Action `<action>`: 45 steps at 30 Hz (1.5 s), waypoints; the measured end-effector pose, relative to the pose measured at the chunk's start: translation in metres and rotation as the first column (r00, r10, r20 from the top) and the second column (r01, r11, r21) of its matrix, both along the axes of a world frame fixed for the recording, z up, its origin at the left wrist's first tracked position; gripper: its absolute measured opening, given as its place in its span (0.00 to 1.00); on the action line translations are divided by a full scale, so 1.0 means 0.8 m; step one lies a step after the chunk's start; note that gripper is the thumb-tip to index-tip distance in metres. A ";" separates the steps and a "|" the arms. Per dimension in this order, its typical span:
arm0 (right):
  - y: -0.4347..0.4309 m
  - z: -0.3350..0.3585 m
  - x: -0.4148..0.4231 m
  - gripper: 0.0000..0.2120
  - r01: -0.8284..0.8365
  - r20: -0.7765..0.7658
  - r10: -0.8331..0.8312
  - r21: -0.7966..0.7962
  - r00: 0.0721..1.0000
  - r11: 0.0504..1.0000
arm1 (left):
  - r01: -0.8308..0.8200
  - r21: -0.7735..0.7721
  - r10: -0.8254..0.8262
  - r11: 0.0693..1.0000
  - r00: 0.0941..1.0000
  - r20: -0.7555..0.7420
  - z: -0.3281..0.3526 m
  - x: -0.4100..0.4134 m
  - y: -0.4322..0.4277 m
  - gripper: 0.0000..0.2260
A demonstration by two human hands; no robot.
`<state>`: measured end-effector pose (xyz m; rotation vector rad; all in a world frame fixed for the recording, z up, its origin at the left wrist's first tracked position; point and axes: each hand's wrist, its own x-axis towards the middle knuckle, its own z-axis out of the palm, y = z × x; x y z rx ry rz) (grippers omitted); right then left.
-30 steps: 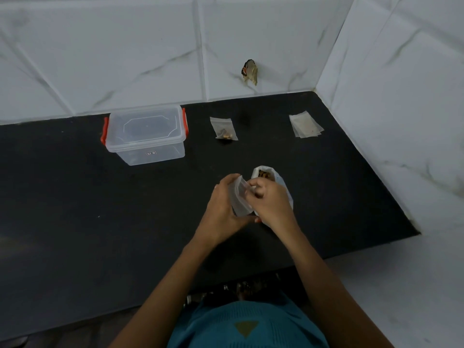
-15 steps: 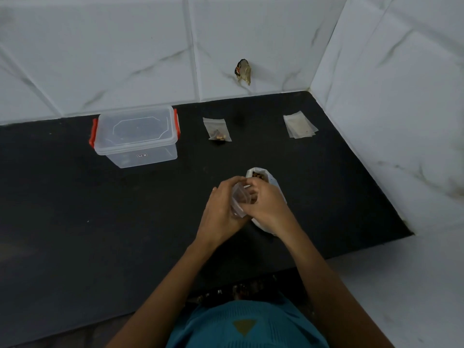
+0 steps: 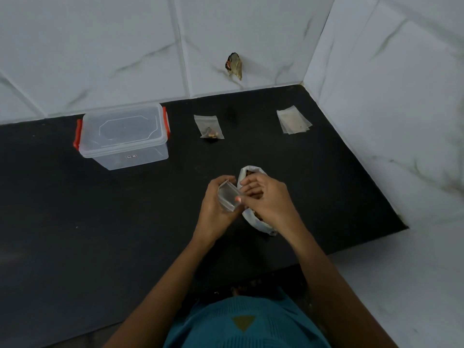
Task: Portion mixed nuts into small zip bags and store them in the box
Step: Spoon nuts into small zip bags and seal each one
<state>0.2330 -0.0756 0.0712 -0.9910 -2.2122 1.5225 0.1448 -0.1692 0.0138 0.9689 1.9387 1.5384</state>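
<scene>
Left grip (image 3: 213, 208) is curled round a small zip bag (image 3: 227, 198), keeping its mouth open right next to the nut bag (image 3: 257, 224) on the tabletop (image 3: 125, 234), probably so the nuts travel less. Right grip (image 3: 266, 199) has its thumb on the rim; can't tell if it's holding nuts. The box (image 3: 123, 136) sits lidded, well apart.

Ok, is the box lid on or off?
On. The clear lid sits flat atop the box, orange clips at both ends; whether latched, cannot tell.

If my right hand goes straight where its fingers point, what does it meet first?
Probably the small zip bag held by the left hand, just ahead of the right hand; depth is unclear.
</scene>
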 end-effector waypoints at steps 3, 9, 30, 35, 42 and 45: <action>0.009 -0.010 0.008 0.09 0.085 0.007 -0.085 -0.007 0.996 0.996 | 0.003 0.003 -0.003 1.000 1.000 0.005 -0.005 -0.004 0.000 0.27; 0.027 -0.055 0.038 0.07 0.170 0.235 -0.193 0.114 0.953 0.979 | 0.012 -0.041 -0.013 0.999 1.000 -0.010 -0.018 -0.010 -0.007 0.32; 0.032 -0.063 0.061 0.06 0.393 0.200 -0.386 0.008 0.900 0.920 | 0.079 -0.157 -0.079 0.984 0.997 0.007 -0.035 -0.003 -0.008 0.23; 0.035 -0.054 0.076 0.07 0.456 -0.012 -0.456 -0.015 0.890 0.890 | 0.127 -0.218 -0.115 0.968 0.991 0.066 -0.031 0.001 -0.010 0.23; 0.022 -0.053 0.093 0.06 0.351 -0.099 -0.338 0.330 0.936 0.876 | 0.192 -0.321 -0.170 0.928 0.981 0.095 -0.025 0.008 -0.013 0.23; 0.015 -0.058 0.095 0.06 0.260 -0.066 -0.256 0.419 0.964 0.870 | 0.229 -0.360 -0.203 0.904 0.973 0.109 -0.024 0.012 -0.014 0.23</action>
